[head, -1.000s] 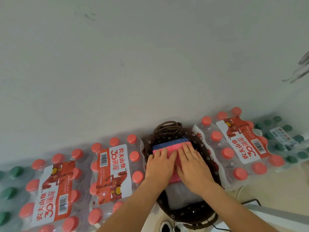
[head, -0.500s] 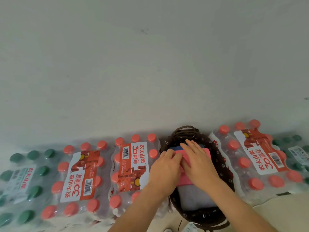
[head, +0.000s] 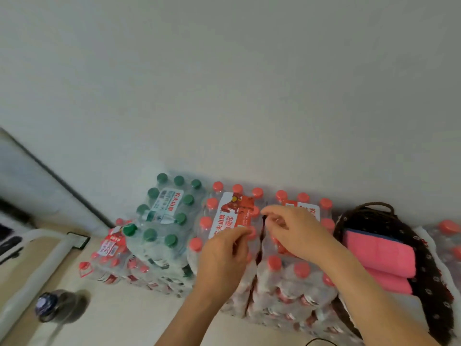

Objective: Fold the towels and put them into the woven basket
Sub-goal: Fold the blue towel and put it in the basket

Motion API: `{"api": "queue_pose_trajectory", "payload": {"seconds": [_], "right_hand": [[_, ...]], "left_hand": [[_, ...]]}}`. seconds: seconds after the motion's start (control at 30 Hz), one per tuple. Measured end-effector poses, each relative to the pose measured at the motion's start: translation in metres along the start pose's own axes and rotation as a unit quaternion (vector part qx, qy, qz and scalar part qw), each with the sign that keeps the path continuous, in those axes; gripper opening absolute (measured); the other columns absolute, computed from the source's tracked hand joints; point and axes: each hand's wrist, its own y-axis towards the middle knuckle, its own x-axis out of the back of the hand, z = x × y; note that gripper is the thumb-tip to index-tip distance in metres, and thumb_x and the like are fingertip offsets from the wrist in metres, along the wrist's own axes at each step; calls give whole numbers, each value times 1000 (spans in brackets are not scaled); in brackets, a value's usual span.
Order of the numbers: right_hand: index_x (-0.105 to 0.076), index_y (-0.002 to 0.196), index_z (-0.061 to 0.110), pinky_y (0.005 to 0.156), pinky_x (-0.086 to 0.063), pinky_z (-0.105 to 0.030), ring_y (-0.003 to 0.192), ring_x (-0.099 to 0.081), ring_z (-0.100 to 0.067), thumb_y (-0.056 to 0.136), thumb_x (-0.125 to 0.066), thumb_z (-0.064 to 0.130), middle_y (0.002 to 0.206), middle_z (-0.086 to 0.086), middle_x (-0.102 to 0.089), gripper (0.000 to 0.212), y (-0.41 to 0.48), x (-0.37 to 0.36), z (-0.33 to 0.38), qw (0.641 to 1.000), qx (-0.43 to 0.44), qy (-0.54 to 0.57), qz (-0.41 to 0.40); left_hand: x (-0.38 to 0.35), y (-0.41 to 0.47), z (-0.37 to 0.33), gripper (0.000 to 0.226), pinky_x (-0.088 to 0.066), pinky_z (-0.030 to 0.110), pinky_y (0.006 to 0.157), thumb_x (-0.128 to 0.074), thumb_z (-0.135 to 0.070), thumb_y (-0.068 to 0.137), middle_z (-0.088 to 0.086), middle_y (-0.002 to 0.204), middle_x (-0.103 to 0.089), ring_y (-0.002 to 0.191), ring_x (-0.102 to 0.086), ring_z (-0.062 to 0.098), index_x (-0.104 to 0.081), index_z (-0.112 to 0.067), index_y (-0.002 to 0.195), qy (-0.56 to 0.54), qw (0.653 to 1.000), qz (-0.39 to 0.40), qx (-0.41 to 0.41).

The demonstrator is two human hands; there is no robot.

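The dark woven basket (head: pixel 424 260) sits at the right among packs of bottled water. Inside it lies a folded pink towel (head: pixel 379 253) with a blue towel edge (head: pixel 369 233) showing behind it. Both my hands are out of the basket and hover to its left over the red-capped bottle packs. My left hand (head: pixel 224 255) and my right hand (head: pixel 294 231) have loosely curled fingers and hold nothing.
Shrink-wrapped packs of red-capped bottles (head: pixel 232 221) and green-capped bottles (head: pixel 164 213) stand against the pale wall. A dark round bottle (head: pixel 50 305) stands on the floor at the lower left. A white tube frame (head: pixel 32 265) runs along the left.
Both hands lifted off the pink towel and left the basket, moving left over the bottle packs. The view swung left, so the basket now sits at the right edge.
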Motion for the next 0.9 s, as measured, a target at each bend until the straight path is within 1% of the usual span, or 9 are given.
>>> {"api": "queue_pose_trajectory", "payload": {"seconds": [0.07, 0.17, 0.3, 0.43, 0.53, 0.6, 0.67, 0.77, 0.9], "right_hand": [[-61, 122, 32, 85, -54, -32, 90, -65, -2, 95, -52, 31, 103, 12, -70, 29, 6, -18, 38, 1000, 19, 0, 20], [-63, 118, 34, 81, -54, -26, 89, -65, -2, 95, -52, 32, 100, 12, -70, 26, 12, -53, 103, 997, 58, 17, 56], [-64, 119, 33, 81, -46, -14, 92, -60, 7, 93, -58, 32, 105, 16, -67, 26, 23, -113, 195, 986, 112, 67, 100], [-65, 113, 36, 87, -50, -21, 94, -63, 4, 92, -60, 31, 107, 18, -67, 22, 38, -155, 289, 964, 167, 139, 150], [-67, 110, 30, 82, -52, -23, 91, -67, -3, 92, -61, 23, 106, 11, -69, 21, 50, -174, 353, 943, 191, 215, 169], [-68, 108, 26, 75, -53, -23, 86, -69, -9, 92, -60, 18, 101, 5, -71, 19, 60, -191, 391, 929, 209, 241, 189], [-68, 106, 22, 74, -52, -24, 83, -70, -13, 93, -58, 14, 96, 1, -73, 19, 70, -214, 426, 916, 225, 252, 216], [-68, 104, 24, 71, -50, -22, 81, -70, -13, 93, -57, 12, 93, 0, -73, 19, 82, -258, 478, 896, 257, 245, 267], [-67, 100, 27, 69, -49, -21, 79, -68, -7, 92, -58, 12, 96, -1, -72, 18, 99, -319, 542, 868, 288, 234, 331]], "left_hand": [[37, -17, 22, 27, -44, 8, 76, -57, -6, 89, -19, 94, -65, 86, -60, -1, -73, -23, 103, 3, 1000, -19, 15], [99, -48, 56, 33, -40, 5, 71, -56, 1, 83, -18, 87, -64, 85, -58, -2, -74, -23, 96, 14, 998, -53, 31], [186, -91, 102, 30, -39, 7, 67, -57, -2, 80, -16, 82, -64, 78, -57, -1, -74, -25, 88, 37, 991, -117, 62], [276, -133, 138, 38, -39, 9, 70, -51, 0, 85, -21, 81, -64, 83, -58, -3, -73, -31, 81, 26, 974, -191, 118], [336, -163, 158, 47, -44, 19, 71, -47, -1, 88, -24, 75, -64, 77, -58, -1, -66, -42, 78, 35, 960, -224, 162], [369, -180, 169, 43, -44, 20, 69, -44, -8, 90, -27, 75, -63, 76, -58, -4, -63, -45, 81, 45, 948, -252, 190], [398, -195, 181, 36, -47, 19, 73, -44, -12, 92, -26, 82, -65, 84, -57, -6, -66, -40, 91, 82, 934, -279, 209], [436, -212, 209, 33, -40, 10, 67, -45, -10, 95, -19, 86, -64, 77, -56, -5, -65, -34, 101, 125, 913, -302, 245], [485, -221, 246, 25, -45, 13, 79, -48, -17, 96, -20, 96, -62, 90, -56, -3, -66, -33, 102, 190, 888, -310, 283]]}}
